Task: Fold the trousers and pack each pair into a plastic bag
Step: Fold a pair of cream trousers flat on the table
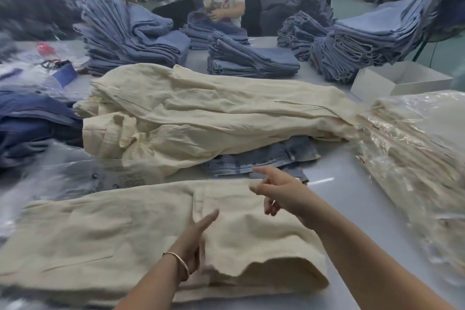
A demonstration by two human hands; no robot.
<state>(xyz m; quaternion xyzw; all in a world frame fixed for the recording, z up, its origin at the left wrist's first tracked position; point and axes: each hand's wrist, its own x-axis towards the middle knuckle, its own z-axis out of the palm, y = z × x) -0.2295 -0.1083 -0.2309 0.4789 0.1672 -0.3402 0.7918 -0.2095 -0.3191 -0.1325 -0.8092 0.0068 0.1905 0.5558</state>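
Your single head view looks forward and down across the desk [352, 196], close over your hands at six o'clock, denim stacks [251, 58] far at twelve.

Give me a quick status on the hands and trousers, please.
Both hands open: left hand flat on cream trousers, right hand above. Unbagged. Cream pile behind.

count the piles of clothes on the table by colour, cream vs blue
cream: 3 – the trousers under the hands, the loose heap, the bagged stack
blue: 7 – six light denim stacks at the back, one dark pile at left
total: 10, though blur makes the far stacks hard to separate
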